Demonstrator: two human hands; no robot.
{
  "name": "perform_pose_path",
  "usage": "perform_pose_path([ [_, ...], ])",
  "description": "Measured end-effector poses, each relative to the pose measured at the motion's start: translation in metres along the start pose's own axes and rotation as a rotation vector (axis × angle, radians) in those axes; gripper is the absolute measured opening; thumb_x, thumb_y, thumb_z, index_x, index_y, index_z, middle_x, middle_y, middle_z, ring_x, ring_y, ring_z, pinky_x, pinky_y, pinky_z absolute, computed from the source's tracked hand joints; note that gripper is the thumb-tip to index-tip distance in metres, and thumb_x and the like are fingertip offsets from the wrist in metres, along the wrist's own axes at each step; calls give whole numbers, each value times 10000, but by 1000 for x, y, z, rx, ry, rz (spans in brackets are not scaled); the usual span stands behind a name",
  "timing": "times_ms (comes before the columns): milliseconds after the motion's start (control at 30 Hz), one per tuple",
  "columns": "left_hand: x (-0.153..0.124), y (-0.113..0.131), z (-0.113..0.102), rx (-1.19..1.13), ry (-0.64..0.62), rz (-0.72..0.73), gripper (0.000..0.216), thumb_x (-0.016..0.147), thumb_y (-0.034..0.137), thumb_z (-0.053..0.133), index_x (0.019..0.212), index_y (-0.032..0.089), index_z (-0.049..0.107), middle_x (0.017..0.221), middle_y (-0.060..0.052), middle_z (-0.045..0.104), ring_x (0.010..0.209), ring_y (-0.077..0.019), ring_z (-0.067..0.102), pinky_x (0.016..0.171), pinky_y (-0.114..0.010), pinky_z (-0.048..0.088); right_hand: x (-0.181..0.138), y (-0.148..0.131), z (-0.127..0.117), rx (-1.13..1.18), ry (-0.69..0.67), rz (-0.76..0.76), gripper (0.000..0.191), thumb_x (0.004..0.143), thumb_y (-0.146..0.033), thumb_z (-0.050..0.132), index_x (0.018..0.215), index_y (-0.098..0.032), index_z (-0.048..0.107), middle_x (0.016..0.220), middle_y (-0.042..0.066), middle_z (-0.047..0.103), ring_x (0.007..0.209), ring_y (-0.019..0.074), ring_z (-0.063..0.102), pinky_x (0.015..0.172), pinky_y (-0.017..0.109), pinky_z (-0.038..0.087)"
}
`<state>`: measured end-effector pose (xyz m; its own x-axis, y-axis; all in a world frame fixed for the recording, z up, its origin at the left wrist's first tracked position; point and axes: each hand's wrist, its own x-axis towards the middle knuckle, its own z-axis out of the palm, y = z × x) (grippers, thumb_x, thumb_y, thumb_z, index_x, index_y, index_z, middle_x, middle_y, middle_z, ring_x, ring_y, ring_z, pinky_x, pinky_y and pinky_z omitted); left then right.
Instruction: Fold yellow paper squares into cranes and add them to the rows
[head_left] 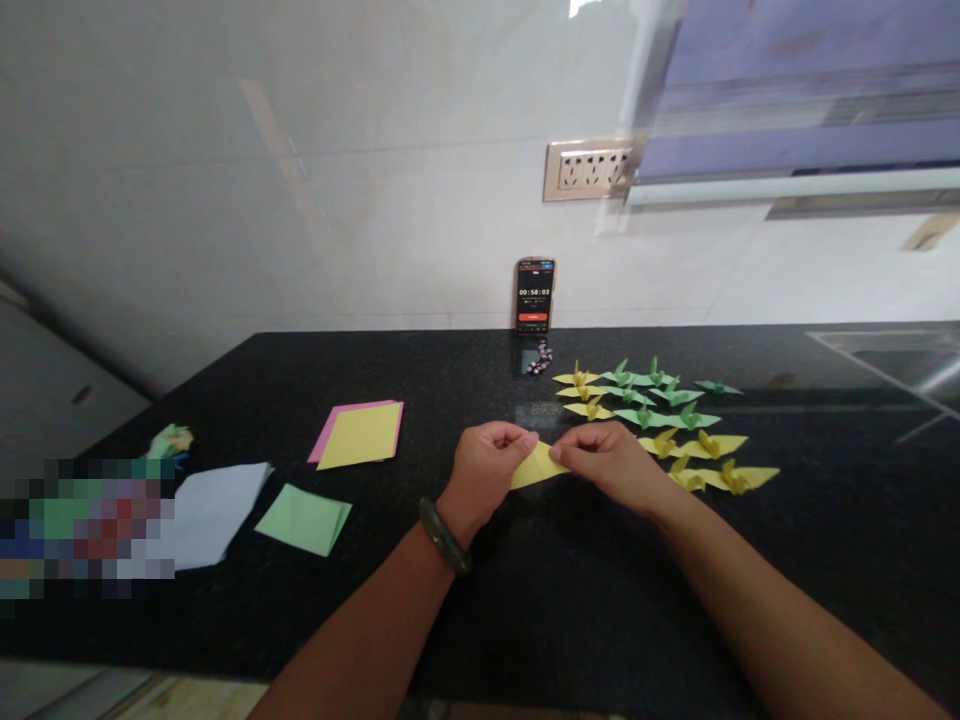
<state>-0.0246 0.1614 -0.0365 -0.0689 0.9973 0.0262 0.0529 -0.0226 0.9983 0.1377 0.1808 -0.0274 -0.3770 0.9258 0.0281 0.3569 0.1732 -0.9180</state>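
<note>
Both my hands hold a folded yellow paper (537, 467) just above the black counter (525, 600). My left hand (487, 470) grips its left end with curled fingers, a dark bangle on that wrist. My right hand (611, 462) pinches the paper's right end between thumb and fingertips. Directly behind my right hand lie several folded paper cranes, yellow ones (720, 476) and green ones (660, 398), set out in rows.
A yellow sheet on a pink sheet (360, 436) lies to the left, with a green sheet (304, 520) and a pale blue sheet (214, 512) nearer the counter's edge. A phone (535, 295) showing a timer leans against the wall. A sink (900, 365) is at the far right.
</note>
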Motion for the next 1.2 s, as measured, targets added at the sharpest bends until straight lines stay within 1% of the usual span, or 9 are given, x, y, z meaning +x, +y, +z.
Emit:
perform_pose_path([
  [200, 5, 6, -7, -70, 95, -35, 181, 629, 296, 672, 607, 121, 636, 533, 8, 561, 490, -86, 447, 475, -213, 336, 1, -5, -11, -2, 56, 6, 152, 659, -207, 558, 578, -129, 661, 572, 9, 620, 527, 103, 500, 517, 220, 376],
  [300, 6, 4, -6, -125, 90, -48, 192, 616, 300, 688, 600, 115, 638, 517, 15, 548, 481, -77, 439, 480, -211, 339, 3, -6, -13, 71, 111, 17, 135, 659, -204, 563, 561, -133, 623, 560, 1, 595, 508, 88, 478, 502, 209, 374],
  [400, 5, 0, -1, -234, 73, -90, 218, 601, 325, 701, 615, 116, 643, 527, 12, 558, 486, -83, 461, 494, -220, 355, 3, -5, -6, 231, 165, 75, 176, 657, -316, 635, 642, -148, 585, 543, -31, 536, 473, 75, 452, 472, 202, 384],
  [467, 4, -1, 2, -297, 49, -114, 226, 593, 331, 708, 633, 117, 648, 555, 1, 582, 507, -95, 491, 516, -233, 378, 2, -3, 3, 300, 97, 117, 257, 613, -352, 696, 735, -154, 587, 565, -34, 542, 476, 79, 465, 458, 202, 391],
  [533, 2, -1, 4, -306, 24, -111, 227, 597, 329, 706, 650, 115, 656, 575, -6, 597, 522, -100, 503, 528, -239, 389, 1, 0, 13, 333, 27, 134, 284, 583, -350, 731, 718, -151, 580, 563, -28, 553, 474, 82, 467, 449, 202, 387],
  [733, 0, 0, 4, -163, 79, -56, 187, 610, 291, 689, 629, 114, 633, 526, 9, 569, 494, -87, 483, 510, -223, 382, 3, 8, 25, 463, 190, 89, 295, 654, -418, 673, 604, -148, 563, 529, -21, 531, 470, 85, 449, 474, 221, 371],
  [867, 0, -3, 4, 8, -64, -42, 182, 643, 298, 653, 630, 122, 608, 569, -15, 600, 535, -114, 529, 535, -236, 404, 5, 11, 19, 375, 284, 2, 283, 718, -425, 612, 624, -163, 561, 512, -41, 485, 448, 80, 399, 440, 213, 311],
  [1000, -2, -3, 3, 181, -181, 14, 185, 664, 301, 622, 612, 126, 592, 568, -11, 581, 516, -107, 494, 506, -229, 371, 5, 13, 16, 318, 333, -49, 255, 722, -420, 604, 666, -184, 525, 529, -50, 472, 453, 88, 396, 438, 214, 314],
  [1200, -4, 2, 3, 210, -305, 24, 192, 688, 313, 593, 619, 135, 569, 552, 13, 540, 499, -92, 451, 488, -217, 336, 2, 9, 12, 127, 383, -88, 280, 714, -401, 601, 567, -175, 525, 502, -33, 464, 472, 96, 398, 455, 219, 319],
])
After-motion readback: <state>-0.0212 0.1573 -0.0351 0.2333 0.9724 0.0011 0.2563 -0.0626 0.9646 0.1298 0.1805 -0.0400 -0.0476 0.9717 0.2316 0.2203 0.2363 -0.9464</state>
